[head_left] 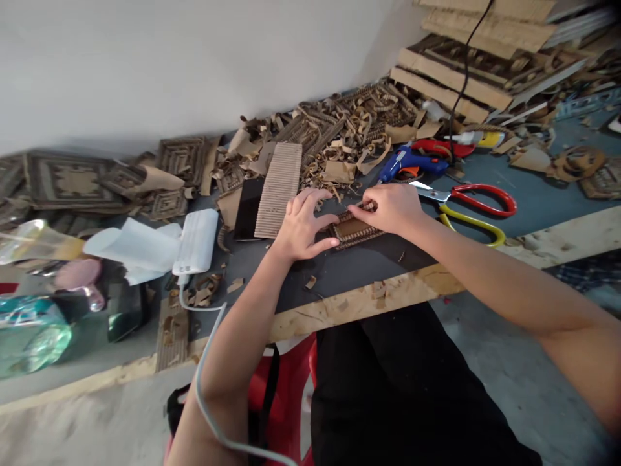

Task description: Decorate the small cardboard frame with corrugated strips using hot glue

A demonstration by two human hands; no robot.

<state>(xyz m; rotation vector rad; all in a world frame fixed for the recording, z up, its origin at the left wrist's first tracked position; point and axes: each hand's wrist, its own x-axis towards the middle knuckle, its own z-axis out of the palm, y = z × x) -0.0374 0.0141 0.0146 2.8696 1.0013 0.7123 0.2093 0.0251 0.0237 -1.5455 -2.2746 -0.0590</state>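
A small rectangular cardboard frame (353, 231) with a ridged border lies on the dark tabletop (369, 265). My left hand (301, 225) rests beside its left end, fingers spread, thumb and forefinger touching the frame. My right hand (391, 207) is closed in a pinch over the frame's upper right edge, pressing a small strip of corrugated card that I can barely make out.
Red-and-yellow scissors (466, 202) and a blue glue gun (412, 164) lie right of my hands. A corrugated card sheet (280, 189), a white power bank (196, 241) with cable, and a heap of card scraps (339, 133) sit behind. A wooden table edge (349, 304) runs in front.
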